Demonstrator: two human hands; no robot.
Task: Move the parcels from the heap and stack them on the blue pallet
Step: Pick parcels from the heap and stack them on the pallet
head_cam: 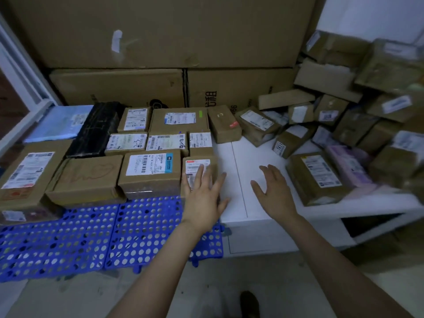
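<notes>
Several brown parcels stand in rows on the blue perforated pallet (91, 237) at the left. My left hand (204, 198) lies flat with straight fingers on the small labelled parcel (195, 165) at the pallet's right end. My right hand (275, 191) hovers open, fingers spread, over the white platform (238, 171), holding nothing. The heap of parcels (358, 111) is piled at the right. Its nearest box (319, 177) lies just right of my right hand.
Large flat cardboard cartons (160, 42) lean against the back wall. A black wrapped package (96, 131) and a light blue bag (59, 122) sit at the pallet's back left. The pallet's front rows are bare. My shoe (250, 304) shows on the floor below.
</notes>
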